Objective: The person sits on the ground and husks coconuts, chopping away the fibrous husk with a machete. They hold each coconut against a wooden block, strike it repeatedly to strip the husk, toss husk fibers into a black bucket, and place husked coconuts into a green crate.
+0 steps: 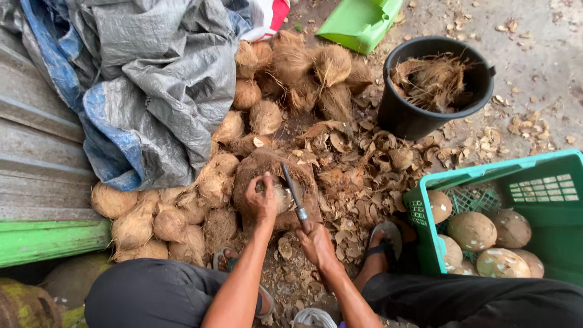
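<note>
The black bucket [404,115] beyond you is holding loose husk fibre [432,79], and the green crate [486,179] at your right is holding peeled coconuts [472,231]. Your left hand [260,200] is wrapping its fingers around a coconut [280,195] sitting on the wooden block [255,167]. Your right hand [316,242] is gripping a knife [294,193] tightly, its blade lying against that coconut.

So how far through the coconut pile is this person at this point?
Done: about six cleaned coconuts lie in the green crate, and husk scraps cover the ground. In hand: the left hand steadies a coconut on a block while the right hand works a knife on it. Left: many fibrous coconuts heaped alongside, so well under halfway.
</note>
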`<state>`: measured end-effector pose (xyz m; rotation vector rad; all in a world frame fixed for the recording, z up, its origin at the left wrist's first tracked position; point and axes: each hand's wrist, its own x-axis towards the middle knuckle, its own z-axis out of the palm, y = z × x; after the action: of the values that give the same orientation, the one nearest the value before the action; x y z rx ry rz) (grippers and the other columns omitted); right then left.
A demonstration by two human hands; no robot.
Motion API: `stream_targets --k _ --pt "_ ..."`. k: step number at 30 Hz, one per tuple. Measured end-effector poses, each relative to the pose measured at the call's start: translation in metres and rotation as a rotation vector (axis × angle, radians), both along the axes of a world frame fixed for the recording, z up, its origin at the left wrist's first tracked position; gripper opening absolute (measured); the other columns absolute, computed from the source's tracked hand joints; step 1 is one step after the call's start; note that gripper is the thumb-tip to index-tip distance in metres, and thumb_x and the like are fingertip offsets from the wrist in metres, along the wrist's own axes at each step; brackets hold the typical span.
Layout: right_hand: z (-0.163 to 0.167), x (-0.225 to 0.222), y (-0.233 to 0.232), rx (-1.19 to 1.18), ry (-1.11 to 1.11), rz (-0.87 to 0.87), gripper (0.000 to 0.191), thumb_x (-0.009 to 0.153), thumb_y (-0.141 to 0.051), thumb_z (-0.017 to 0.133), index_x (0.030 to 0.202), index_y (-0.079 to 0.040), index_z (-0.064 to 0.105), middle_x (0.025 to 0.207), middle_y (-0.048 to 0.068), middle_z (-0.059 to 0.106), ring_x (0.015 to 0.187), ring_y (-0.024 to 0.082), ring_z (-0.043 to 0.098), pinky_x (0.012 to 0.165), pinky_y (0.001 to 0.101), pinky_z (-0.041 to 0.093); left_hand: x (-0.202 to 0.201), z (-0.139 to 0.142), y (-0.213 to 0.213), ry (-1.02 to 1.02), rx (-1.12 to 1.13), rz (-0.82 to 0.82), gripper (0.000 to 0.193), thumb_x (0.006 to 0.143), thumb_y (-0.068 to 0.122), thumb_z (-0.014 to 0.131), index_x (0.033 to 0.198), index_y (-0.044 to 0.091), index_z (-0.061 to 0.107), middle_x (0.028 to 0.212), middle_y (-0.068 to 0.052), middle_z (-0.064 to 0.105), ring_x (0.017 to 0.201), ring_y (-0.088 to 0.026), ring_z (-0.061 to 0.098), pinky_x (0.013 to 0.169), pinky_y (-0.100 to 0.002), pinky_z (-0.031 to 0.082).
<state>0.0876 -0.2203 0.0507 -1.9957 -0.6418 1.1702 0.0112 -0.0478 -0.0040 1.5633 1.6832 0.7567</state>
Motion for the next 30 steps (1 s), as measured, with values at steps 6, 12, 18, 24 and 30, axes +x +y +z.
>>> stream_targets --k 6,12,18,24,30 --pt "0.036 0.015 -0.007 0.040 0.144 -0.002 0.029 0.092 -0.026 0.068 0.070 -0.009 0.058 0.057 0.001 0.055 0.049 0.013 0.051 0.049 0.0356 0.044 -0.012 0.028 -0.003 -0.055 -0.052 -0.129 0.063 0.096 0.067 0.058 0.116 0.010 0.075 0.086 -0.015 0.073 0.076 -0.027 0.065 0.070 -0.046 0.051" --pt "0.044 0.010 0.001 0.281 0.089 -0.217 0.038 0.097 -0.026 0.068 0.070 -0.004 0.052 0.056 0.002 0.050 0.049 0.013 0.045 0.046 0.0344 0.038 -0.020 0.054 0.002 0.005 -0.082 -0.265 0.065 0.096 0.069 0.046 0.123 0.015 0.072 0.100 -0.009 0.072 0.071 -0.019 0.067 0.060 -0.038 0.054" --pt "0.002 0.008 0.001 0.113 0.065 0.047 0.013 0.092 -0.022 0.062 0.085 -0.011 0.067 0.060 0.002 0.060 0.050 0.012 0.052 0.048 0.0345 0.045 -0.017 0.052 0.002 0.085 -0.240 -0.211 0.069 0.090 0.073 0.044 0.128 0.020 0.068 0.084 -0.013 0.067 0.048 -0.014 0.038 0.039 -0.035 0.026" --pt "0.017 0.016 -0.002 -0.016 -0.027 0.113 0.037 0.094 -0.031 0.070 0.075 0.001 0.064 0.058 0.007 0.055 0.051 0.015 0.047 0.049 0.0361 0.039 -0.025 0.025 0.010 -0.066 0.008 -0.287 0.069 0.098 0.075 0.045 0.118 0.017 0.076 0.093 -0.002 0.070 0.069 -0.011 0.057 0.055 -0.031 0.045" --pt "0.040 0.012 -0.002 0.247 0.046 -0.146 0.042 0.098 -0.033 0.068 0.072 -0.002 0.059 0.058 0.002 0.052 0.051 0.014 0.047 0.049 0.0348 0.040 -0.032 0.011 0.019 -0.008 -0.073 -0.354 0.064 0.096 0.069 0.038 0.111 0.019 0.074 0.084 -0.002 0.073 0.073 -0.019 0.068 0.064 -0.037 0.052"
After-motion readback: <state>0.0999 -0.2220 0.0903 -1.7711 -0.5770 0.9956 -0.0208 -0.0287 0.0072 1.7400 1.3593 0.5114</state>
